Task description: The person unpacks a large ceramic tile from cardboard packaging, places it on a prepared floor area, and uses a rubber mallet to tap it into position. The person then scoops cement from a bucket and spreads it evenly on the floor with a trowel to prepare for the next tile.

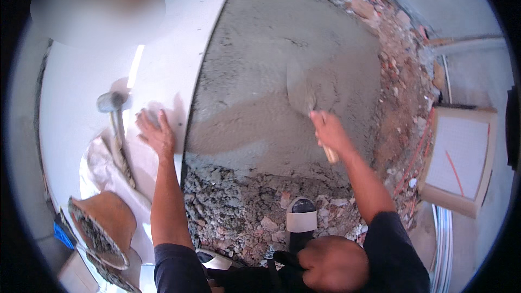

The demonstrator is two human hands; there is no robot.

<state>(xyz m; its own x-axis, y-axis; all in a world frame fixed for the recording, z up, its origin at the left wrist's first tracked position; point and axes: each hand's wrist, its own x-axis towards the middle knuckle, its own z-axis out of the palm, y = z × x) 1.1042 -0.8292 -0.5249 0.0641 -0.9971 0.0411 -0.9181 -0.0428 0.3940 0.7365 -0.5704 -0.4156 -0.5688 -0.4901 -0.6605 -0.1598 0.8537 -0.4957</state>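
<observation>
Trowel (302, 93) in the right grip (328, 128), clenched round its wooden handle (330, 153), blade (298, 86) on wet, pasty grey mortar (249, 49). Probably light, thin and stiff; best held by that handle. Left grip (158, 135) unclenched, spread on a glossy white slab (184, 27), likely heavy, brittle and slick. To the right, rough, reddish rubble (399, 70).

- A building site, apparently a room with its floor unfinished.
- Smoothed grey mortar (255, 32) covers part of the ground, a large glossy white slab (184, 16) beside it.
- Loose rubble (401, 97) and broken masonry edge the mortar.
- Plain grey wall (450, 0) surfaces rise behind.
- Trade tools: a trowel (298, 89), a mallet (110, 102), a cement-crusted bucket (116, 214).
</observation>
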